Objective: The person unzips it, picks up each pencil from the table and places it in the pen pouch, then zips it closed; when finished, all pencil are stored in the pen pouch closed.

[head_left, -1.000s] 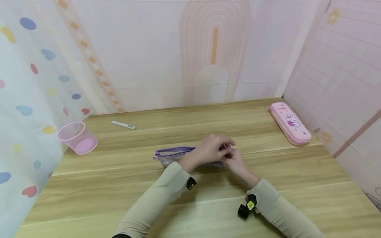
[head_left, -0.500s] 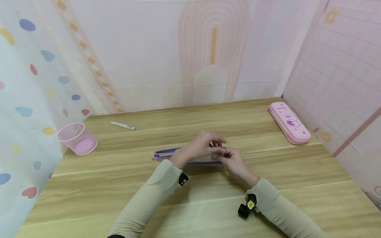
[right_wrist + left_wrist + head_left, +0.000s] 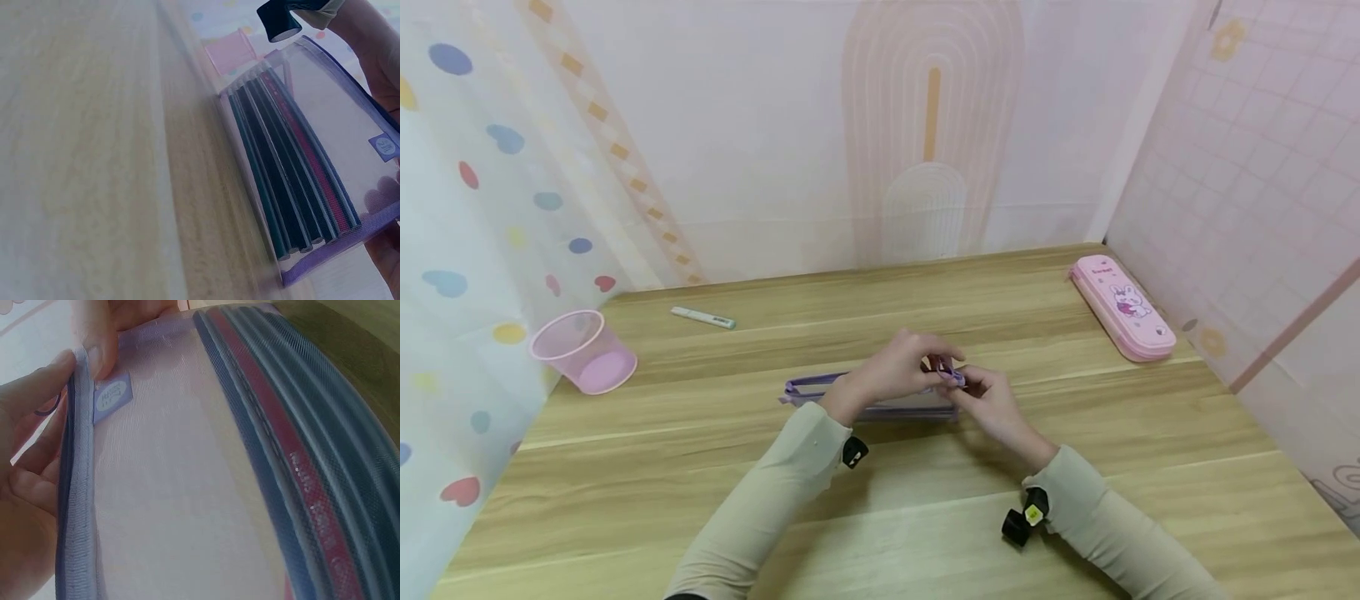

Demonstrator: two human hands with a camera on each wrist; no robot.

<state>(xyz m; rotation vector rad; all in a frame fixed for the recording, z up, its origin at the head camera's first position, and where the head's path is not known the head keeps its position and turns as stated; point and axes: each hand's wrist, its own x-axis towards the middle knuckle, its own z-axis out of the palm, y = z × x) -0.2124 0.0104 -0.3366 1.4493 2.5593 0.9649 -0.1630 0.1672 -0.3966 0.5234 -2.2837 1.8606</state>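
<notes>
A see-through mesh pencil pouch (image 3: 917, 412) with purple zip edging stands on its long side on the table, its mouth parted at the left end. Several dark pencils (image 3: 278, 169) and a red one show through the mesh in the right wrist view. At the pouch's right end, my left hand (image 3: 887, 367) pinches the zip edge with thumb and fingers. My right hand (image 3: 991, 404) grips the right corner close by, fingertips nearly meeting the left ones. A small purple label (image 3: 113, 398) sits beside the zip tape (image 3: 80, 481). The zip pull is hard to make out between the fingers.
A pink mesh cup (image 3: 587, 354) stands at the left, tilted in view. Behind the pouch lies a pale slim stick-like marker (image 3: 703, 317). A pink rabbit pencil case (image 3: 1123, 308) lies at the table's right edge. Curtains hang along the back and sides.
My left hand has shifted a little left along the zip edge, exposing the purple corner between both hands. My right hand has stayed almost still. The head view has turned slightly.
</notes>
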